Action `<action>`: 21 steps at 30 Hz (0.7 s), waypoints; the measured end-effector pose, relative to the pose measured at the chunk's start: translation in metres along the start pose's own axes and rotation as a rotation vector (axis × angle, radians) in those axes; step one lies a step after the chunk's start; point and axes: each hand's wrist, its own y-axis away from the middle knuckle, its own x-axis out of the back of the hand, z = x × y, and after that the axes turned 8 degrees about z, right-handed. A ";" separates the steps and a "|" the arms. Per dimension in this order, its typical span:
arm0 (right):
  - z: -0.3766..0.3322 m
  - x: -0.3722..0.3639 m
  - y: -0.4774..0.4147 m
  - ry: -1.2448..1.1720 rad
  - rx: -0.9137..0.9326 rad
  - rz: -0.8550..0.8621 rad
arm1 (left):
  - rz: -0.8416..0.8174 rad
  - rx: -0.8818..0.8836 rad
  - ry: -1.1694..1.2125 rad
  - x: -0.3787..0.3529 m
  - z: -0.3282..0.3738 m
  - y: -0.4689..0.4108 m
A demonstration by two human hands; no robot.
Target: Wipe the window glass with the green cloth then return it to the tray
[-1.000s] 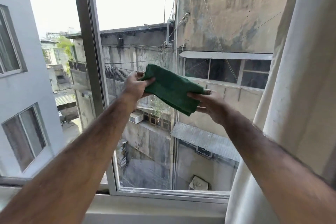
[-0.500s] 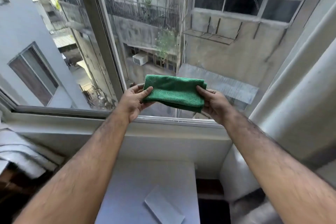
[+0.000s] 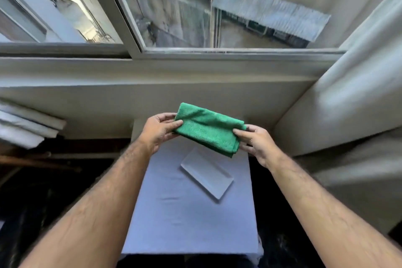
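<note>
No readable text, labels, brands, numbers or signs appear anywhere in view. The cloth (image 3: 208, 131), tray (image 3: 206, 173) and worktop (image 3: 187, 220) are all unmarked.

The green cloth (image 3: 207, 131) was folded into a thick oblong of nubbly fabric, held in the air at the centre of the frame and tilted down to the right. The white rectangular tray (image 3: 207, 175) lay flat just below it, set askew, its upper corner hidden by the cloth. The window glass (image 3: 217, 6) filled the upper frame.
</note>
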 end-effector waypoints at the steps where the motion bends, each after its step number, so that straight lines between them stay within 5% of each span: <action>1: 0.021 0.000 -0.006 0.013 -0.020 0.013 | 0.007 0.015 -0.040 0.001 -0.017 -0.007; 13: 0.235 -0.015 -0.078 0.302 -0.165 0.264 | 0.133 -0.063 -0.715 -0.008 -0.203 -0.100; 21: 0.285 -0.027 -0.108 0.545 -0.129 0.341 | 0.134 -0.221 -1.097 -0.013 -0.260 -0.124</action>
